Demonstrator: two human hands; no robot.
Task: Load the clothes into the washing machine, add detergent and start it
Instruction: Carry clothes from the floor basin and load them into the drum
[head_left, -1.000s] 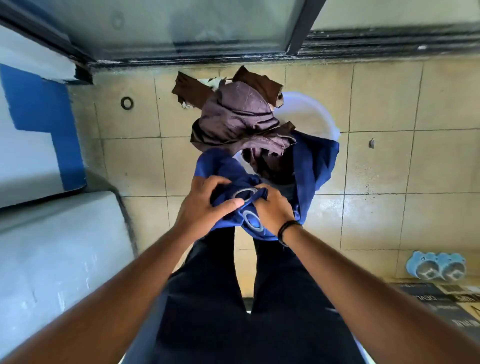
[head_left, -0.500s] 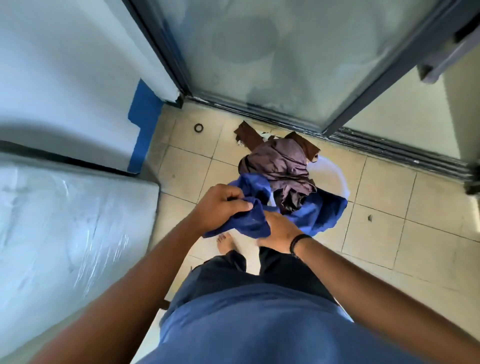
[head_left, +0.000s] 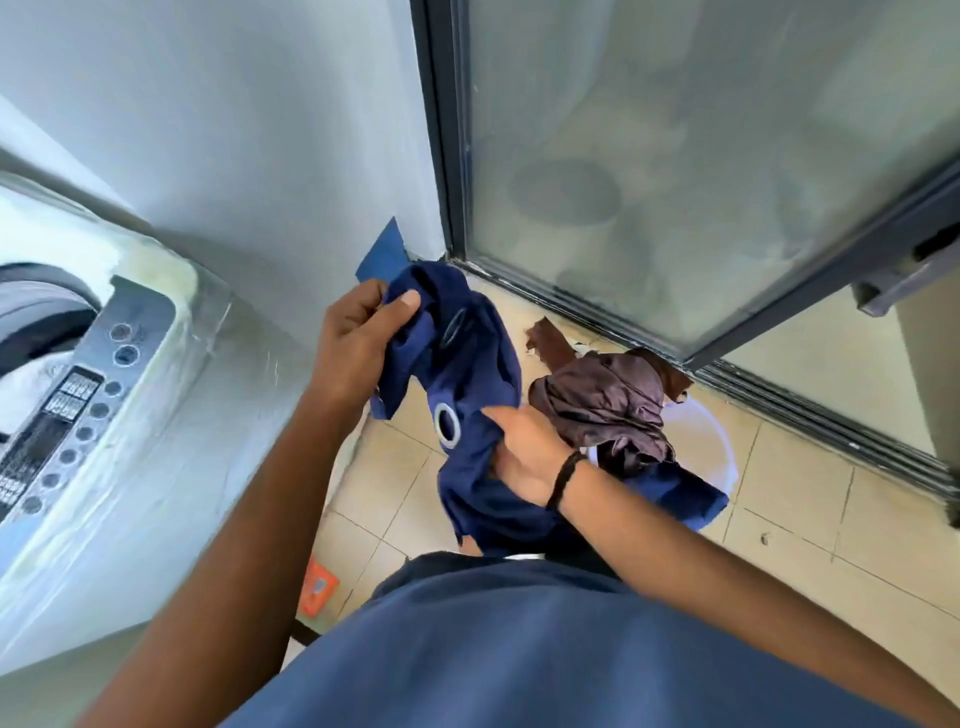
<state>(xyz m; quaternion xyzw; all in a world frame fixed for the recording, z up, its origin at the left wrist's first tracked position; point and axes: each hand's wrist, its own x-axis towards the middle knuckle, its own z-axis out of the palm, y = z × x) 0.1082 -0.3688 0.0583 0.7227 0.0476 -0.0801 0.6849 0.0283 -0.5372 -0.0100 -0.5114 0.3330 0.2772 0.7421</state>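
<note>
A dark blue cloth (head_left: 467, 374) with metal ring eyelets hangs between both hands above the floor. My left hand (head_left: 358, 348) grips its upper end, thumb over the fabric. My right hand (head_left: 524, 457) grips it lower down, beside an eyelet. The cloth's tail trails down toward a white basin (head_left: 711, 441) on the tiles, where brown clothes (head_left: 602, 405) are heaped. A top-loading washing machine (head_left: 130, 395) wrapped in clear plastic stands at the left, its control panel (head_left: 67, 410) and part of its open tub showing.
A frosted glass sliding door (head_left: 675, 182) with a dark frame fills the back right. A grey wall (head_left: 234, 130) runs behind the machine. An orange packet (head_left: 318, 587) lies on the tiled floor (head_left: 810, 545) by the machine's base.
Both hands have lifted the blue cloth up out of the basin and toward the left. My view has swung left, bringing the washing machine's panel into sight.
</note>
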